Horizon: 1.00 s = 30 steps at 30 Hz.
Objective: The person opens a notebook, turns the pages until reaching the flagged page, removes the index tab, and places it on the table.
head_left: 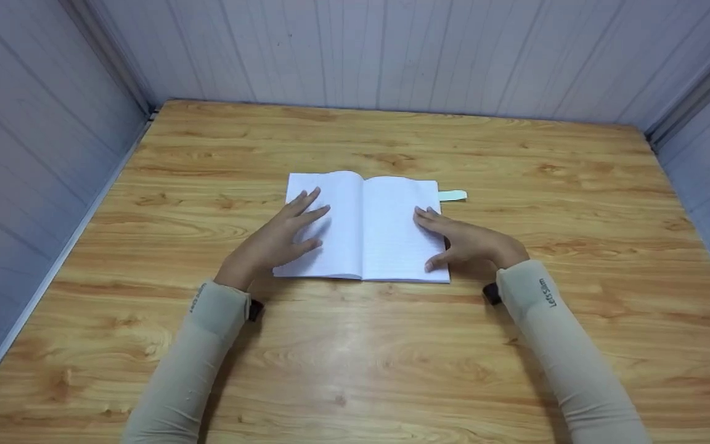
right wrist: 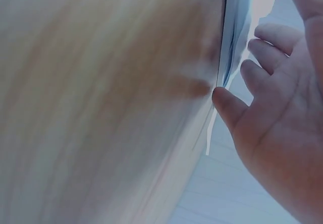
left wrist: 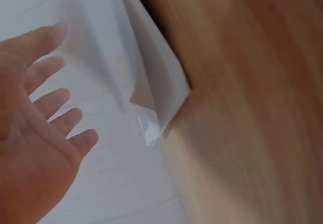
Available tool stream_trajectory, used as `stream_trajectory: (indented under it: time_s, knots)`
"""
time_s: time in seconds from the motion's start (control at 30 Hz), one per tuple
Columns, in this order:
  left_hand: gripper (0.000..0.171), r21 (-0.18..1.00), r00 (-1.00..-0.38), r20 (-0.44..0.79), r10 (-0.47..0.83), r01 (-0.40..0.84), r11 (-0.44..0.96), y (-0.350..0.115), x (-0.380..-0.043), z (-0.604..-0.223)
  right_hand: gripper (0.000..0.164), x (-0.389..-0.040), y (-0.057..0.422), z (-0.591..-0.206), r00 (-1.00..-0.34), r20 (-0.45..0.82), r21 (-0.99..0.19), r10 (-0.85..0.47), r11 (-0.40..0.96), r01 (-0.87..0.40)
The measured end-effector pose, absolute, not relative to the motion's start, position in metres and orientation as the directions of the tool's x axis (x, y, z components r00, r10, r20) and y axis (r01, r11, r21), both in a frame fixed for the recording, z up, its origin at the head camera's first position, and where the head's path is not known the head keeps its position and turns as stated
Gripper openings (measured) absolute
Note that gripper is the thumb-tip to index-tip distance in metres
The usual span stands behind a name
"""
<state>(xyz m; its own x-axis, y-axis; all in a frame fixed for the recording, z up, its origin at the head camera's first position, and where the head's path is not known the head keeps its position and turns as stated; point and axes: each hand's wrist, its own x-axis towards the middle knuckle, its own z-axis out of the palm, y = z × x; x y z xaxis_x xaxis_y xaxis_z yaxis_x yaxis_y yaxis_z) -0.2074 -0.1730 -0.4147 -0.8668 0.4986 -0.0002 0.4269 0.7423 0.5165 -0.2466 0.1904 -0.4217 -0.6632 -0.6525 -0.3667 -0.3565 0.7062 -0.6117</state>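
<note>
An open notebook (head_left: 386,240) with white, faintly lined pages lies flat on the wooden table. Over its left page is my left hand (head_left: 275,240), fingers spread and holding nothing; whether they touch the paper I cannot tell. In the left wrist view, a page corner (left wrist: 166,82) bends up beyond the fingers of the left hand (left wrist: 40,133). My right hand (head_left: 469,240) is at the right page's outer edge, thumb apart from the fingers. From the right wrist view, the little finger of the right hand (right wrist: 282,108) appears against or very near the notebook's edge (right wrist: 227,37).
A pale green strip (head_left: 452,195) sticks out from the notebook's right side. The wooden table (head_left: 355,370) reaches to white panelled walls (head_left: 379,55) at the back and both sides. Dark wrist devices (head_left: 492,294) sit under both sleeves.
</note>
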Motion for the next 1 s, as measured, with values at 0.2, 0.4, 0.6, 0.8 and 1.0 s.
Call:
stream_trajectory:
  time_s: [0.2,0.4,0.6,0.8,1.0]
  knots:
    - [0.071,0.531,-0.824,-0.223,0.521,0.346,0.774,-0.181,-0.211,-0.418,0.102,-0.247,0.191,-0.423,-0.651,-0.394,-0.607,-0.649,0.715,-0.346]
    - [0.076,0.522,-0.774,-0.335,0.537,0.322,0.790,-0.190,-0.217,-0.420,0.103,-0.248,0.192,-0.422,-0.630,-0.409,-0.591,-0.660,0.717,-0.368]
    - [0.080,0.494,-0.767,-0.393,0.508,0.290,0.820,-0.192,-0.220,-0.421,0.105,-0.250,0.193,-0.418,-0.600,-0.448,-0.572,-0.663,0.728,-0.378]
    - [0.083,0.527,-0.763,-0.430,0.483,0.222,0.820,-0.194,-0.218,-0.420,0.105,-0.252,0.194,-0.420,-0.588,-0.456,-0.564,-0.669,0.728,-0.390]
    - [0.084,0.524,-0.756,-0.433,0.490,0.231,0.820,-0.195,-0.218,-0.419,0.106,-0.252,0.194,-0.421,-0.592,-0.448,-0.565,-0.669,0.726,-0.393]
